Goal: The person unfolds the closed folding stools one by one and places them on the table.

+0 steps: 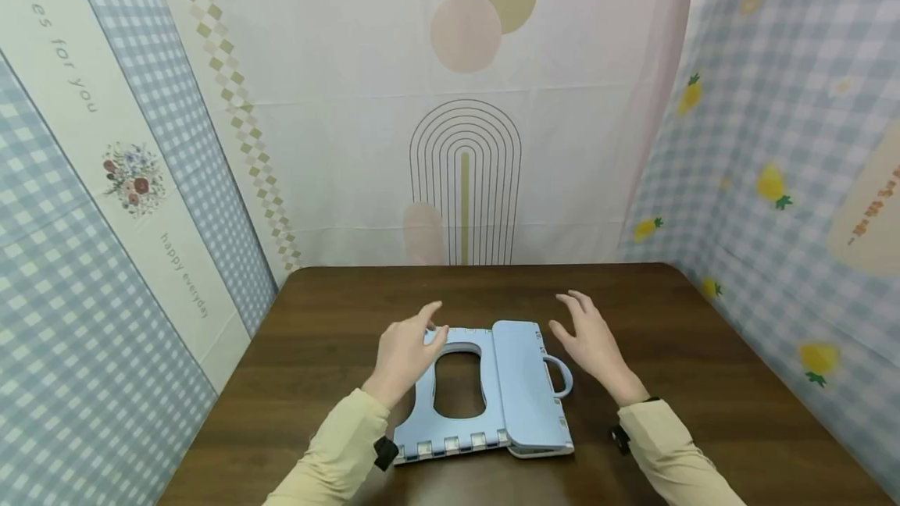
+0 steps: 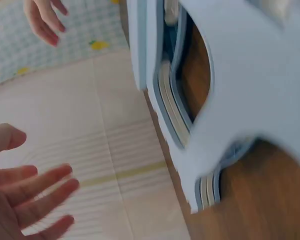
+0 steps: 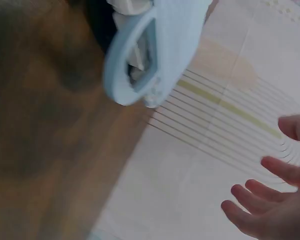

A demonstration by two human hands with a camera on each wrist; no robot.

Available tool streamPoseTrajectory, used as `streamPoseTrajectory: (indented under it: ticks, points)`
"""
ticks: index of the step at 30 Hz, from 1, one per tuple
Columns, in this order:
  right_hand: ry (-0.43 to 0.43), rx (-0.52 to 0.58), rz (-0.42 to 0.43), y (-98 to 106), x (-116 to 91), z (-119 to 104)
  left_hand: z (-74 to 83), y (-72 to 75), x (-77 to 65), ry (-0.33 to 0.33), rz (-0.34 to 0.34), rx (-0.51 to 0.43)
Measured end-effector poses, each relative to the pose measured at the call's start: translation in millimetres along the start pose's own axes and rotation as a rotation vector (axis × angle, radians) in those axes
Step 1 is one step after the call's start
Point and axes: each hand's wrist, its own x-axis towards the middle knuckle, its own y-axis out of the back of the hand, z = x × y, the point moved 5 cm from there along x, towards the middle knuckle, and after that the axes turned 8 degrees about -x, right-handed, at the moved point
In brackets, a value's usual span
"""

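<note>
A light blue plastic folding stool point(image 1: 530, 389) lies on the table, partly folded, with a broad flat panel on its right and a frame with a large opening on its left. A loop handle point(image 1: 568, 381) sticks out from its right edge. My left hand point(image 1: 404, 354) hovers over the left part of the stool, fingers spread and relaxed, holding nothing. To the right of the handle, my right hand point(image 1: 594, 342) is raised with loosely bent fingers, apart from the stool. Both wrist views show the fingers of the left hand point(image 2: 30, 200) and the right hand point(image 3: 270, 200) free of anything.
The stool rests near the front middle of a dark brown wooden table point(image 1: 337, 311). Behind the table hangs a pale printed cloth point(image 1: 337, 162). Blue checked cloths stand at the left point(image 1: 56, 318) and right point(image 1: 745, 139) sides.
</note>
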Motion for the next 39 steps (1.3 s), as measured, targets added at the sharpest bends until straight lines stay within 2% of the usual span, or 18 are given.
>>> streamPoseTrajectory:
  ticks: [1,3,5,9,11,13,17,22,25,30,34,37,39]
  points:
    - [-0.025,0.047,-0.015,-2.4,-0.5,5.0,4.2,-1.2,-2.2,-0.024,-0.006,-0.028]
    - [-0.095,0.167,-0.073,-8.9,-2.1,16.3,10.2,-7.9,-7.8,-0.035,-0.081,-0.092]
    - [-0.183,0.300,-0.160,-17.3,-4.9,28.3,13.9,-17.8,-14.6,-0.020,-0.204,-0.138]
    - [-0.359,0.506,-0.325,-35.2,-15.5,49.4,14.2,-42.2,-32.8,0.049,-0.513,-0.226]
    - [-0.424,0.608,-0.390,-43.7,-22.0,57.4,14.0,-50.9,-41.6,0.053,-0.620,-0.231]
    - [-0.468,0.711,-0.434,-51.1,-28.2,63.2,14.1,-56.7,-49.2,0.042,-0.680,-0.227]
    - [-0.550,0.932,-0.482,-62.2,-37.4,69.7,14.2,-63.6,-58.6,0.032,-0.713,-0.206]
    - [-0.611,1.095,-0.520,-67.4,-44.4,69.2,13.0,-68.5,-65.8,0.073,-0.708,-0.182]
    - [-0.615,1.136,-0.553,-69.8,-47.9,67.7,13.2,-69.7,-69.6,0.072,-0.686,-0.161]
    - [-0.577,1.231,-0.627,-72.4,-52.0,62.9,14.7,-70.0,-71.9,0.006,-0.625,-0.124]
    - [-0.563,1.289,-0.640,-72.6,-53.6,61.1,16.1,-71.2,-71.3,-0.028,-0.598,-0.096]
    - [-0.542,1.257,-0.610,-71.9,-52.9,60.8,17.1,-73.2,-71.3,-0.036,-0.603,-0.069]
    - [-0.508,1.192,-0.589,-70.8,-51.7,60.2,17.7,-74.6,-71.4,-0.036,-0.608,-0.046]
